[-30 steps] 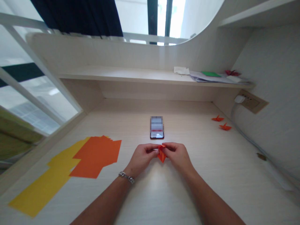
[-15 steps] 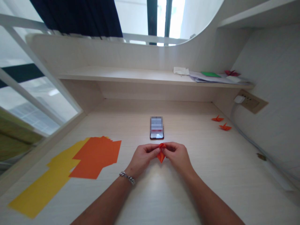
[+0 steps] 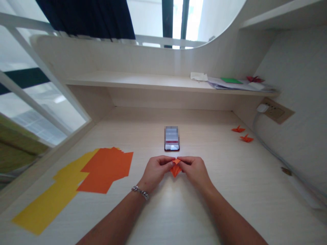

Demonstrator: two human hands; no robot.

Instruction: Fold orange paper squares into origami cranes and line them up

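Observation:
A small piece of folded orange origami paper (image 3: 175, 171) is pinched between both hands above the desk, its pointed end toward me. My left hand (image 3: 158, 170), with a silver chain bracelet on the wrist, grips its left side between thumb and fingers. On the opposite side, my right hand (image 3: 193, 169) holds it the same way. The thumbs cover part of the folds. Just beyond the fingertips lies a phone (image 3: 172, 139) with a blurred screen. Left of my hands are overlapping orange paper sheets (image 3: 107, 168) on top of yellow paper sheets (image 3: 48, 204).
Two folded orange paper cranes (image 3: 246, 138) sit at the desk's right side. Near them a cable (image 3: 270, 152) runs from a wall socket (image 3: 277, 110). On the shelf (image 3: 153, 82) rest papers, a green sheet (image 3: 231, 80) and a dark red folded paper piece (image 3: 255, 79).
The top of the folded paper now shows a flatter orange flap, and its lower part looks wider between the thumbs. Both hands keep their grip. The view has shifted slightly.

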